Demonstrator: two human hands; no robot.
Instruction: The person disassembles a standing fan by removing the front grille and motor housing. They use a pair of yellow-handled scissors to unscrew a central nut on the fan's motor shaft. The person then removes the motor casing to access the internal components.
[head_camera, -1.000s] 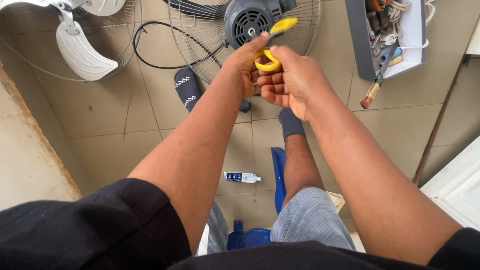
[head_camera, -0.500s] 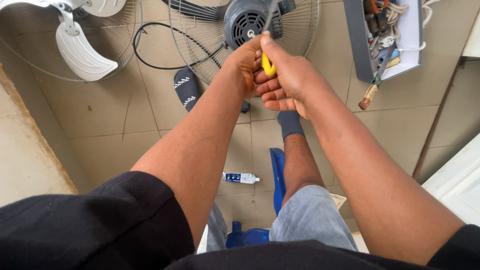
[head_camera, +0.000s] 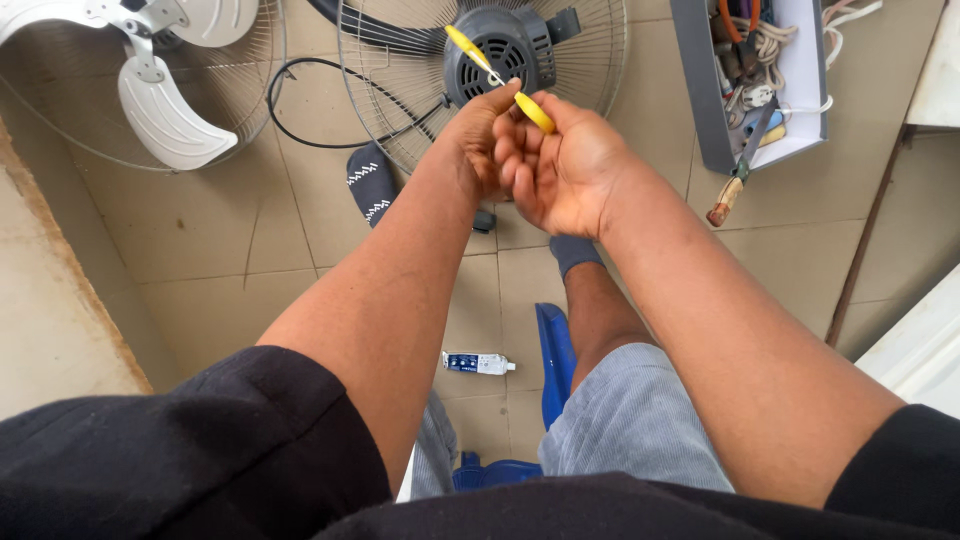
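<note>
- A concrete ledge (head_camera: 50, 310) ran along the far left, left of the beige tiled floor (head_camera: 200, 230).
- White plastic fan blades (head_camera: 165, 110) lay in a wire guard (head_camera: 262, 90), well left of the dark grey fan motor (head_camera: 500, 55).
- A black cable (head_camera: 310, 120) looped on the tiles between blades and motor.
- A dark sock with white marks (head_camera: 372, 182) lay below-left of the motor.
- The left hand (head_camera: 480, 145) was raised in front of the motor, fingers pinched narrowly on the small tool with yellow handles (head_camera: 500, 75).
- The right hand (head_camera: 560, 165), touching the left, curled loosely about the tool's lower yellow handle.
- A small white tube (head_camera: 478, 363) lay on the tiles far below the motor, beside a blue plastic stool (head_camera: 555, 360).
- A grey open toolbox (head_camera: 760, 80) of mixed tools sat right of the motor; a wooden-handled screwdriver (head_camera: 735, 180) leaned out of it.
- A white panel (head_camera: 920, 350) filled the lower right corner.
</note>
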